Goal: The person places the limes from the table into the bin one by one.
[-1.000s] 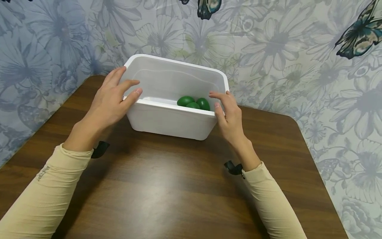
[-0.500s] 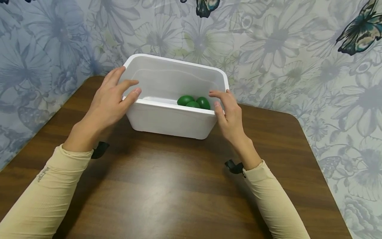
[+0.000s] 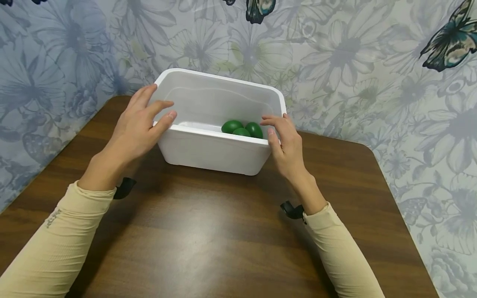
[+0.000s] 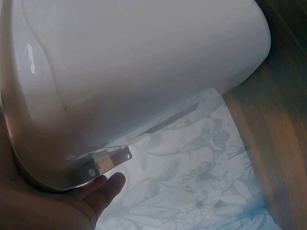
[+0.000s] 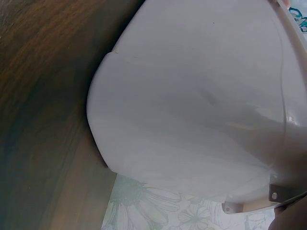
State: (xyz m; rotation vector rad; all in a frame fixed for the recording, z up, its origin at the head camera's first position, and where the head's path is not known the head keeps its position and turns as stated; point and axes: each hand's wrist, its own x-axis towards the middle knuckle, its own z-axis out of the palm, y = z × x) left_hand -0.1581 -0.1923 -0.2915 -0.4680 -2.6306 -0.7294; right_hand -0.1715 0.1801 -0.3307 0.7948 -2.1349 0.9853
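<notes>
A white plastic bin stands on the table, open at the top. Three smooth green egg-shaped objects lie together inside, toward its right end; the front wall partly hides them. My left hand holds the bin's left end, thumb and index finger over the rim. In the left wrist view, other fingers reach below the rim beside a small handle lug. At the right end, my right hand holds the rim with its thumb by the front corner. The bin's outer wall fills most of the right wrist view.
The brown wooden table extends in front of the bin and to both sides. Close behind the bin rises a wall covered with flower and butterfly patterns. A dark strap sits at each wrist.
</notes>
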